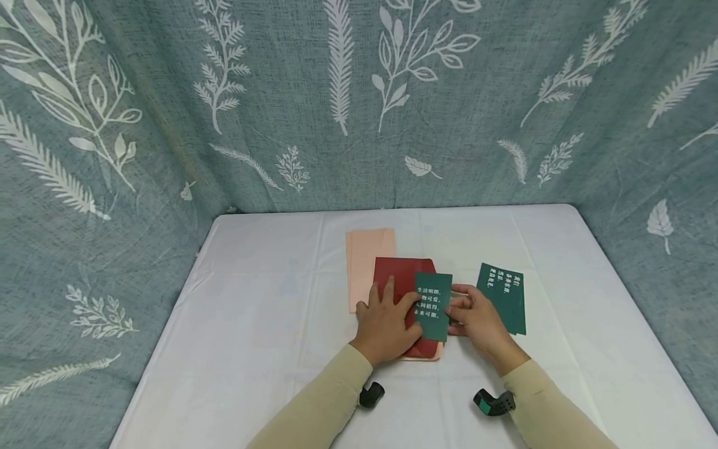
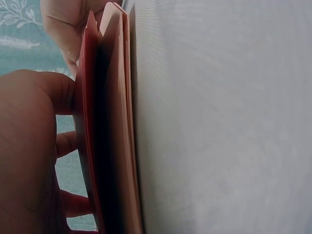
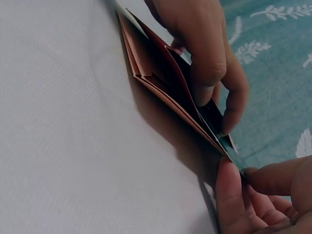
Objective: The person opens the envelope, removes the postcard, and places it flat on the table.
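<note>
A dark green card (image 1: pixel 433 321) with white printed characters overlaps the right side of a red envelope (image 1: pixel 401 267). My left hand (image 1: pixel 384 324) lies on the envelope with its fingers spread; its thumb and index fingertip touch the card's left part. At the card's right edge, my right hand (image 1: pixel 477 319) pinches it between thumb and fingers, seen low in the right wrist view, where the green card (image 3: pixel 234 155) shows edge-on. Pink envelopes (image 2: pixel 127 122) are under the red one, and a dark gap separates them in the left wrist view.
More green cards (image 1: pixel 510 305) lie stacked just right of my right hand. Pink envelopes (image 1: pixel 367 249) stick out behind the red one. All this rests on a white-covered table (image 1: pixel 269 299), with a leaf-patterned green curtain (image 1: pixel 303 93) behind and at both sides.
</note>
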### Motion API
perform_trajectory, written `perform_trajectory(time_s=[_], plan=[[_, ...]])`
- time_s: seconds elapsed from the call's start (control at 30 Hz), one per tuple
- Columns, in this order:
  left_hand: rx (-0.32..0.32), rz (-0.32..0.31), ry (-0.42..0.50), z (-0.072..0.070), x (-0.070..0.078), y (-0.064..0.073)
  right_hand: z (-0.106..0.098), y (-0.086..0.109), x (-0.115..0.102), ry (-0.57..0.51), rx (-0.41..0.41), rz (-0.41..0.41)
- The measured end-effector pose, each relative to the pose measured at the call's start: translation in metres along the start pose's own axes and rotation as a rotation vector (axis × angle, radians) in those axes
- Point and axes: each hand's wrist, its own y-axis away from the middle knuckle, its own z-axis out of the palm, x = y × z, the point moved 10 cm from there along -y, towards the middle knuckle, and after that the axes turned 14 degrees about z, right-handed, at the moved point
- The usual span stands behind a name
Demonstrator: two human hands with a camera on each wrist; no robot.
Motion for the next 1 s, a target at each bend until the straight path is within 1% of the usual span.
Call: perform_trajectory(time_s=[0.53,0.77,1.0], plan=[[0.017,0.013,-0.003,-0.001,0.001,0.001,-0.019,0.004,-0.003,0.018,0.037,-0.006],[0.005,0.007,-0.007,0.001,0.000,0.001,-0.028,0.007,-0.005,0.007,0.039,-0.013],[-0.001,0.006,-0.015,0.001,0.000,0.001,-0.040,0.008,-0.008,0.030,0.067,-0.019]])
